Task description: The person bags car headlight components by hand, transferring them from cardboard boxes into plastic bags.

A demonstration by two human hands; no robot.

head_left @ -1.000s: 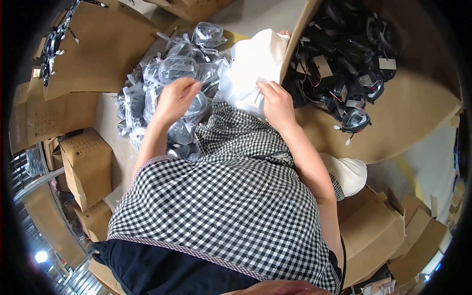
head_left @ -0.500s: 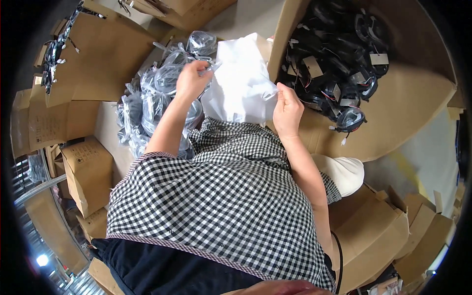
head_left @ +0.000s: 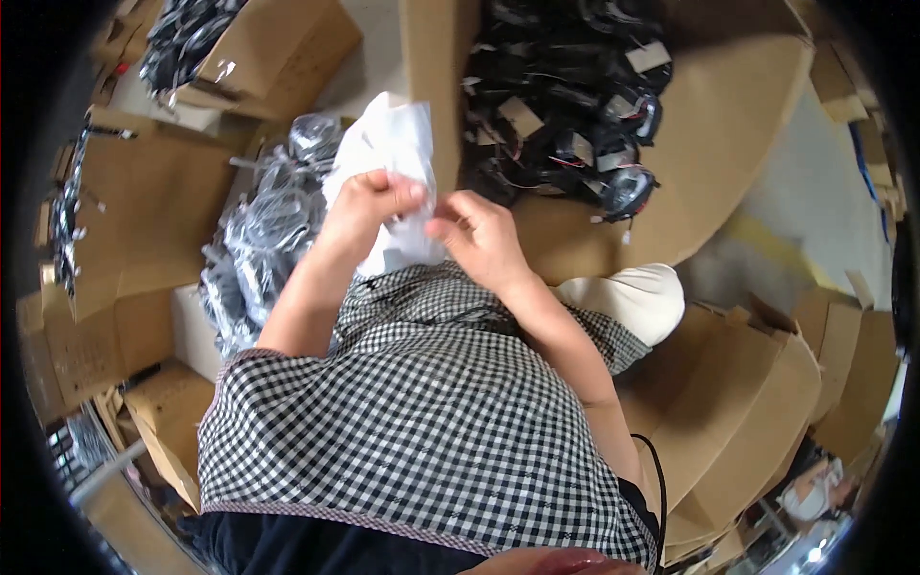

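Note:
A thin white plastic bag [head_left: 388, 134], creased and partly folded, lies over my lap in front of the checked apron. My left hand [head_left: 369, 211] is closed on its near part, the thumb pointing right across it. Close beside, my right hand [head_left: 479, 240] has curled fingers, with thumb and forefinger pinching the bag's right edge; motion blurs the fingertips. To the left of the bag lies a heap of black parts in clear plastic bags [head_left: 278, 216].
A large open carton [head_left: 709, 172] at the far right holds black round parts with wires and white connectors [head_left: 565, 105]. Other cartons [head_left: 158, 206] stand at left, and an open one [head_left: 728, 402] is at lower right. Another person [head_left: 815, 494] shows at the lower right rim.
My hands have come together over the white bag, which was spread wider and is now narrower. The view has shifted, so the large carton appears farther left.

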